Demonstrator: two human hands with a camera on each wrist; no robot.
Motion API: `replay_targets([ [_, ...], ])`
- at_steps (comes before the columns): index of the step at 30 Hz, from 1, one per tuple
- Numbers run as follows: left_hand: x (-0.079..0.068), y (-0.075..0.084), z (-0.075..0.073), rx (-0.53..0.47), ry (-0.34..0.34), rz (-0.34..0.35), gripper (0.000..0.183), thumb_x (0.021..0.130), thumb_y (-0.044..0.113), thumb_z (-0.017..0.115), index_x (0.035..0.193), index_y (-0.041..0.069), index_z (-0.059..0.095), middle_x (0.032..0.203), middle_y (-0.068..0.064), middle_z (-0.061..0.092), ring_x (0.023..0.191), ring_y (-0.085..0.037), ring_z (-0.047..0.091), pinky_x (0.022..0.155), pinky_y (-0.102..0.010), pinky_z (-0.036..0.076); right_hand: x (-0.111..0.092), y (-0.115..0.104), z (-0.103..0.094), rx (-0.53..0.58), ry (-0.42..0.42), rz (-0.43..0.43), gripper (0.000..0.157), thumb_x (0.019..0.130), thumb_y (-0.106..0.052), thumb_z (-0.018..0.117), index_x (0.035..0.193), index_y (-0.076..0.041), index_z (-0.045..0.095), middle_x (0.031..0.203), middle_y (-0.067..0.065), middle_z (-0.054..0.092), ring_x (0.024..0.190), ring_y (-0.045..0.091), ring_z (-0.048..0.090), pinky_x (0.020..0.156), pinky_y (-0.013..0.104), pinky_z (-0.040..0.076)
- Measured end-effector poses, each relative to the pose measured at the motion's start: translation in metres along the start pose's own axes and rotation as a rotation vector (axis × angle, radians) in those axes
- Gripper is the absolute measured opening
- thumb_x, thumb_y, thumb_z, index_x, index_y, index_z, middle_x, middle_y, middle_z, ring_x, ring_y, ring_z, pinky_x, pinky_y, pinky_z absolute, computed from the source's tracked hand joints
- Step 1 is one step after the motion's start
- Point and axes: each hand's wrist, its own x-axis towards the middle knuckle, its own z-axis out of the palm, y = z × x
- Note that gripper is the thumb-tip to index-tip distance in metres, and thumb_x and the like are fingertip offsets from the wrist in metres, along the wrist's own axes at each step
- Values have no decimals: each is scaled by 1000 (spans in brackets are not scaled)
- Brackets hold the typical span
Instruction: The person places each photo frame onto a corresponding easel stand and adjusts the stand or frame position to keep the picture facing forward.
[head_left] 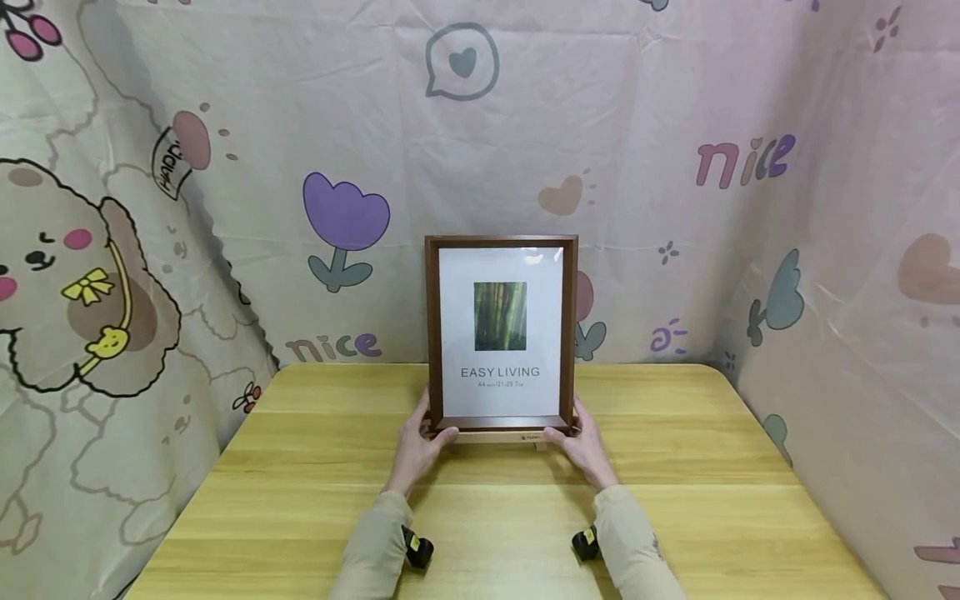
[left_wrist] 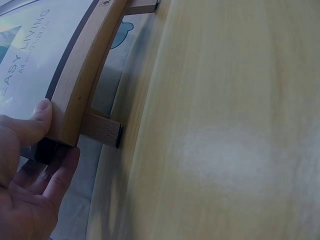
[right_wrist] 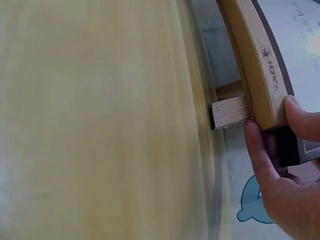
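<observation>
A brown picture frame (head_left: 501, 333) with a white insert reading "EASY LIVING" and a small forest picture stands upright on the ledge of a wooden easel (head_left: 491, 437). At its lower left corner, my left hand (head_left: 415, 446) grips the frame and the ledge end, thumb in front and fingers behind and below. My right hand (head_left: 583, 446) holds the lower right corner the same way. In the right wrist view, a printed logo (right_wrist: 268, 67) shows on the ledge. A dark-tipped easel foot (left_wrist: 102, 127) juts out under the ledge in the left wrist view.
The easel is at the back of a light wood table (head_left: 300, 483), close to a printed cloth (head_left: 480, 150) that hangs behind and at both sides. A small black wrist device (head_left: 417, 550) sits on the left sleeve, another (head_left: 585, 544) on the right.
</observation>
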Motion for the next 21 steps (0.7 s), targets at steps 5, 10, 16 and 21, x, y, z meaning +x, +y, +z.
replay_targets([
  [5, 0, 0, 0, 4, -2, 5, 96, 87, 13, 79, 162, 20, 21, 146, -27, 53, 130, -45, 56, 110, -55, 48, 0, 1, 0, -10, -2, 6, 91, 83, 4, 74, 159, -12, 26, 128, 35, 61, 116, 46, 64, 102, 55, 54],
  [10, 0, -2, 0, 4, 1, 34, 95, 87, 12, 79, 162, 17, 22, 144, -28, 55, 127, -44, 59, 108, -54, 50, 1, 4, -1, -7, -2, 13, 93, 82, 4, 74, 160, -14, 27, 130, 34, 61, 117, 46, 63, 104, 56, 52],
  [16, 0, -4, 1, -7, -5, 38, 95, 87, 14, 79, 162, 20, 21, 144, -28, 55, 127, -44, 59, 108, -54, 50, 0, 4, -1, -15, 2, 12, 93, 82, 3, 74, 160, -12, 25, 129, 34, 61, 115, 45, 64, 102, 53, 54],
  [21, 1, -4, 1, -6, 0, 40, 95, 87, 14, 79, 162, 20, 21, 142, -27, 57, 126, -43, 60, 107, -53, 51, -3, -6, 0, -12, -2, 13, 91, 83, 4, 73, 160, -8, 25, 130, 36, 60, 116, 46, 63, 103, 54, 53],
])
